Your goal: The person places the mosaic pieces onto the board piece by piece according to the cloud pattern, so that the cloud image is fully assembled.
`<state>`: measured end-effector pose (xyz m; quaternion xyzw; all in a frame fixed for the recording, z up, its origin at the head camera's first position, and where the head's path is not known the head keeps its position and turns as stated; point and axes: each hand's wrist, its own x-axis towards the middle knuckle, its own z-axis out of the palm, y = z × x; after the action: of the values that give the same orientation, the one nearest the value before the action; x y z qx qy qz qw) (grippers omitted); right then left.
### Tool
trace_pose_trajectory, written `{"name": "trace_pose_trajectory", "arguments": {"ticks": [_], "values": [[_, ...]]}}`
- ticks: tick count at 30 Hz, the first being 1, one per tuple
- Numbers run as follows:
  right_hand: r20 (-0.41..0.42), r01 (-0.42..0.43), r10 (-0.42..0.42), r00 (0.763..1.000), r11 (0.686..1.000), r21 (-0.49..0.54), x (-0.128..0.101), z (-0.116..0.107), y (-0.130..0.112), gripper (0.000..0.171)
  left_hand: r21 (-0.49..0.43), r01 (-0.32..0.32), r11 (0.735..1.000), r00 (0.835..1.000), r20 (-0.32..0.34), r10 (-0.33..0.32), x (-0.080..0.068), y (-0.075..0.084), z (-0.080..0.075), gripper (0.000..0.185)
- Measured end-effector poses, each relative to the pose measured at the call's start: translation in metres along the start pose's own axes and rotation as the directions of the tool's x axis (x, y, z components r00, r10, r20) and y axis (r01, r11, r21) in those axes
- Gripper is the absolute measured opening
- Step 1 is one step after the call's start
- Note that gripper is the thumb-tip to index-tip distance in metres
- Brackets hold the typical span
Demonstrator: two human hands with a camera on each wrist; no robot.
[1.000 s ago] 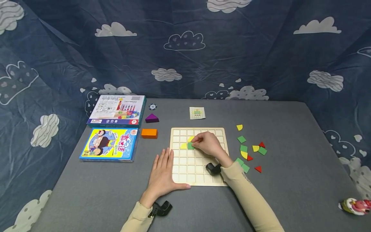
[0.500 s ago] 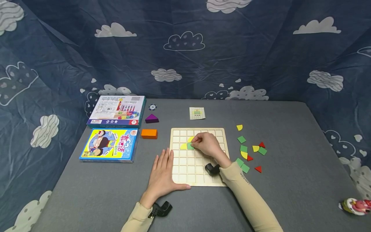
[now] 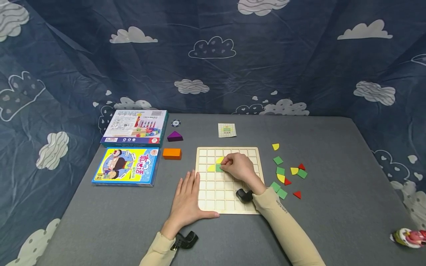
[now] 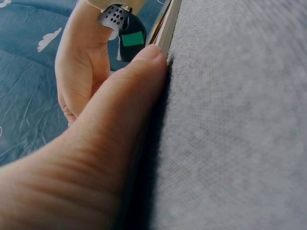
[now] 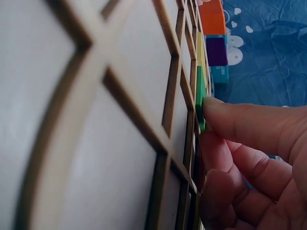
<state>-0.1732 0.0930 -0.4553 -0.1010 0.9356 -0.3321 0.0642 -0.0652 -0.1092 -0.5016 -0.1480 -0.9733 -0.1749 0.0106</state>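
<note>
Green tile sitting in a cell of the wooden grid board, upper left part, pinched at its edge by the fingertips of the right hand. Seen close up from the right wrist as a thin green slab standing proud of the grid, a fingertip pressed against its side. Just beside it on the board, two yellow tiles: one in the cell to the left, one in the row above.

Left hand flat on the grey table, fingers straight and relaxed, gripping nothing, thumb laid along the board's near left corner.

Right of the board, loose pieces scattered on the table: green squares, yellow quarter-rounds, red triangles. Behind the board, a small pattern card. To the left, an orange block, a purple triangle block, and two boxes, the nearer one yellow and blue, the farther one mostly white. Behind everything, a dark blue cloth with clouds.
</note>
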Motion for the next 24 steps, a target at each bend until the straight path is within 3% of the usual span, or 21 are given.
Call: {"name": "trace_pose_trajectory", "arguments": {"ticks": [8, 13, 20, 24], "values": [[0.016, 0.001, -0.002, 1.000, 0.998, 0.062, -0.002, -0.003, 0.004, 0.009, 0.003, 0.001, 1.000, 1.000, 0.002, -0.001, 0.000, 0.000, 0.001, 0.138], [-0.018, -0.003, 0.006, 1.000, 0.991, 0.131, -0.005, -0.010, 0.009, 0.012, 0.005, -0.002, 1.000, 1.000, -0.007, 0.002, 0.000, -0.001, 0.001, 0.137], [-0.080, 0.007, 0.006, 0.997, 0.986, 0.166, -0.012, -0.034, 0.029, 0.013, -0.007, -0.006, 1.000, 1.000, -0.009, 0.006, 0.000, -0.001, 0.000, 0.138], [-0.109, -0.032, 0.050, 0.993, 0.986, 0.165, -0.017, -0.053, 0.043, 0.017, -0.017, -0.007, 1.000, 1.000, -0.006, 0.007, 0.000, -0.001, 0.000, 0.137]]}}
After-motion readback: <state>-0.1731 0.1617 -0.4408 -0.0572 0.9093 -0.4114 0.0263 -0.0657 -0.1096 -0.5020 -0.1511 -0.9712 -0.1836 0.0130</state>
